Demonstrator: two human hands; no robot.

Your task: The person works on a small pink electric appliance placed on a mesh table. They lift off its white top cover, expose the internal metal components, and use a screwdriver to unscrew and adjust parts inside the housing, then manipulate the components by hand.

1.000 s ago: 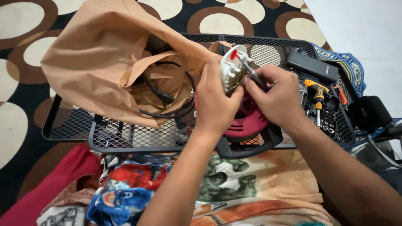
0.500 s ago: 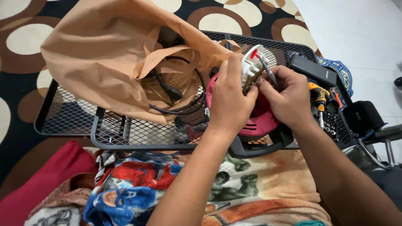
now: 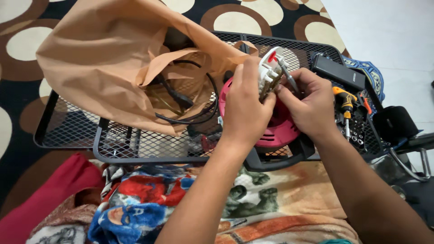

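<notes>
A white plastic round part with brass contacts (image 3: 270, 72) is held in the grip of the left hand (image 3: 246, 108) above the pink round reel housing (image 3: 280, 129) on the black wire-mesh tray (image 3: 135, 144). A thin metal tool (image 3: 288, 77), pinched by the right hand (image 3: 312, 106), touches the part.

One head-worn view looks steeply down, close over the mesh tray (image 3: 68, 131) (no second view).

Crumpled tan paper bag (image 3: 108, 63) on mesh tray (image 3: 68, 131).
</notes>
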